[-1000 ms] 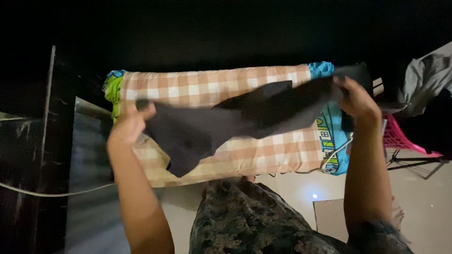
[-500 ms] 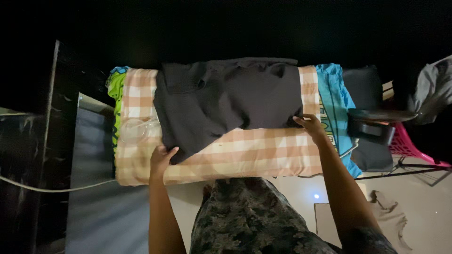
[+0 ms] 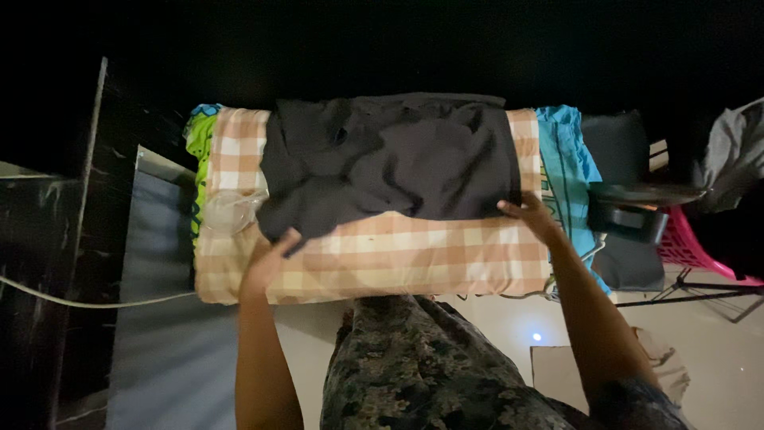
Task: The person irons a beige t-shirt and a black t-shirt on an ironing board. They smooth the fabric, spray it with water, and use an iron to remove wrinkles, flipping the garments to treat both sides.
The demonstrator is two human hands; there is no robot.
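A dark grey garment (image 3: 390, 163) lies spread and wrinkled across a padded board covered in an orange-and-white checked cloth (image 3: 414, 259). My left hand (image 3: 270, 259) pinches the garment's near left corner. My right hand (image 3: 532, 215) rests with fingers on the garment's near right edge. Below the board I see my patterned dark skirt (image 3: 414, 366).
A blue printed cloth (image 3: 565, 171) and a green one (image 3: 197, 139) stick out from under the checked cover. A dark flat object (image 3: 629, 211) sits on the right end. A pink plastic chair (image 3: 696, 239) with grey clothes (image 3: 728, 155) stands at right. A cord (image 3: 87, 301) runs at left.
The garment went from being held stretched in the air between both hands to lying flat on the board. My hands now work along its near edge.
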